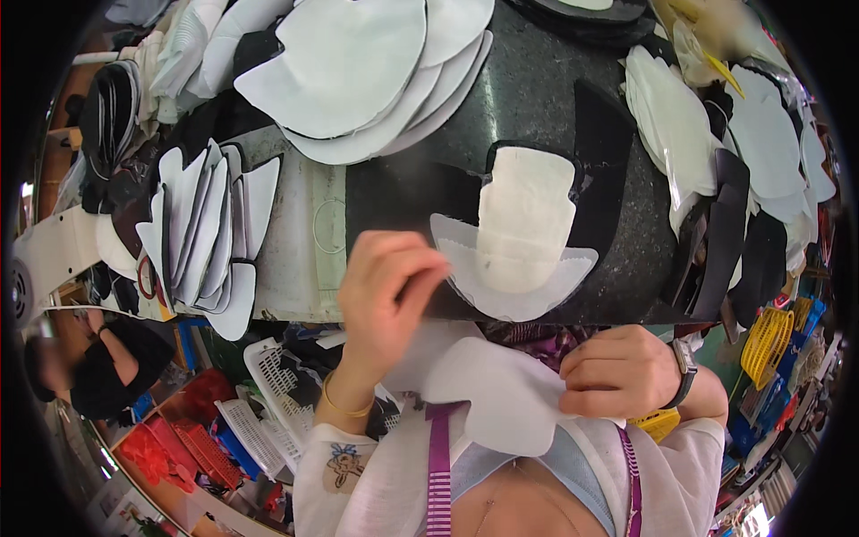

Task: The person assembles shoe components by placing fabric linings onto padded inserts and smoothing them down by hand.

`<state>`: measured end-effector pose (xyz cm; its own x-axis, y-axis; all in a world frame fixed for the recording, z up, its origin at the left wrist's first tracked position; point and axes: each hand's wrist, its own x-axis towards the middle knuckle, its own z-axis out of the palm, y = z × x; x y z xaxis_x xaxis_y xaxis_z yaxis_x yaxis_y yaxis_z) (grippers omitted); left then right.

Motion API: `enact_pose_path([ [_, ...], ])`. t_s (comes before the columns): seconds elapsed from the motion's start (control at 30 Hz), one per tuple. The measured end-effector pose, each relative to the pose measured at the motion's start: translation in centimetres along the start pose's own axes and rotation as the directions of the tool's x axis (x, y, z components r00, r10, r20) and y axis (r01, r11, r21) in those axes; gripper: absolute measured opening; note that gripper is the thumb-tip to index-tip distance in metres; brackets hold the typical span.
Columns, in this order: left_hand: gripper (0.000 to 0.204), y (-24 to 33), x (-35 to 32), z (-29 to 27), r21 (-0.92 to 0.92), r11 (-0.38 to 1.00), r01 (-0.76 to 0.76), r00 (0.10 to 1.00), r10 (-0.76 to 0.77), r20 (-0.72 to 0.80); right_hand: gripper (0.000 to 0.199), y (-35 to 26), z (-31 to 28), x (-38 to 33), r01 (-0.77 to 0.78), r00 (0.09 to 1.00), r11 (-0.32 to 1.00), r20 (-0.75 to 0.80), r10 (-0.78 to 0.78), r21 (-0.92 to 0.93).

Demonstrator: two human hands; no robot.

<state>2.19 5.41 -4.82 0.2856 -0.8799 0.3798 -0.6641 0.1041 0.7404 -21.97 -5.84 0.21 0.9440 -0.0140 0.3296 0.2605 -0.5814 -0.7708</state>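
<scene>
At chest height before me, my right hand (617, 371) is closed at the right edge of a curved white fabric piece (501, 394) with a notch in its left side. Its fingers are curled, and the piece's edge goes out of sight there. My left hand (394, 286) is raised over the table's near edge with thumb and fingers pinched together; anything between them is too small to make out. Beside its fingertips lies a white U-shaped piece (519, 300) with pointed ends. A cream tongue-shaped piece (526, 219) with a dark edge rests on top of it.
Large white cut pieces (349, 72) are stacked on the dark table (528, 80). More white pieces (201, 233) stand at the left, and others (671, 125) lie at the right. Baskets (277, 385) sit below on the left, where another person (107, 362) is seen.
</scene>
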Motion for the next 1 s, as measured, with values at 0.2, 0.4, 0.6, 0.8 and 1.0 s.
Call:
enact_pose_path([
  [0.2,0.031,1.1,3.5,0.6,0.108,0.96,-0.258,0.939,0.222,0.264,0.015,0.7,1.4,0.9,0.013,0.999,0.994,0.032,-0.009,-0.11],
  [0.4,0.033,1.3,3.4,0.4,0.195,0.915,-0.353,0.879,0.253,0.404,0.016,2.0,3.2,1.0,0.026,0.999,0.992,0.025,-0.023,-0.126],
  [0.6,0.021,2.1,4.8,0.1,0.232,0.947,-0.222,0.866,0.083,0.492,0.016,2.2,4.0,1.3,-0.013,1.0,0.989,0.019,0.016,-0.146],
  [0.8,0.018,2.3,4.4,-0.3,0.239,0.936,-0.259,0.849,0.102,0.518,0.016,2.5,4.2,1.2,-0.074,0.997,0.992,-0.006,0.073,-0.102],
  [1.0,0.023,3.6,0.8,-0.8,0.276,0.887,-0.37,0.871,0.228,0.435,0.014,2.4,4.1,1.5,-0.13,0.992,0.989,0.0,0.13,-0.064],
])
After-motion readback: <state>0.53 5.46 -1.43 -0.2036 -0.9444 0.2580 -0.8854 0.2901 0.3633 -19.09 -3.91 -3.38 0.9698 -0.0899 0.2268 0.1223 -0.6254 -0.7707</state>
